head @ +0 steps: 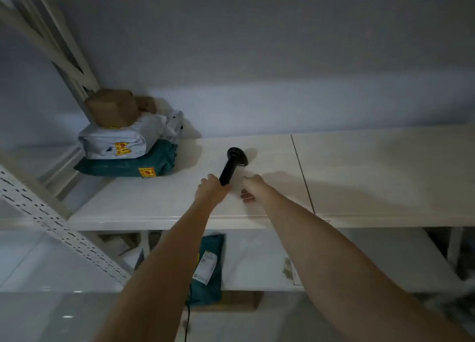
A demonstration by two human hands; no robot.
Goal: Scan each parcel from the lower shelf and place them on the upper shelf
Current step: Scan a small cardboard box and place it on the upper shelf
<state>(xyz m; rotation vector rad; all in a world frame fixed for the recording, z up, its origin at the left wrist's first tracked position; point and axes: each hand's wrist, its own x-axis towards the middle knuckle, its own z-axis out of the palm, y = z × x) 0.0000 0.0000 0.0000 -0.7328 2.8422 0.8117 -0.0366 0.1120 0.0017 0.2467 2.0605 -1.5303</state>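
Parcels [128, 138] sit stacked at the far left end of the upper shelf [154, 202], well to the left of the scanner [232, 165], which I take as my landmark. The stack has a dark green bag [128, 165] at the bottom, a pale grey bag [115, 141] on it, and a brown cardboard box [113, 107] on top, with a second brown parcel [147, 103] just behind the box. Yellow stickers show on the front edges of both bags.

The scanner is black and lies on the upper shelf, its head pointing away from me toward the wall and its handle pointing back at me. My left hand [212, 188] is closed around the near end of that handle. My right hand [250, 187] is just right of the scanner, resting on the shelf with the fingers curled under; it holds nothing that I can see, and whether it is loose or clenched I cannot tell.

Below the scanner, on the lower shelf [257, 264], another dark green parcel [209, 264] lies with a white label facing up, partly hidden by my left forearm. Left of it, more pale parcels [120, 246] sit in shadow, too dim to make out.
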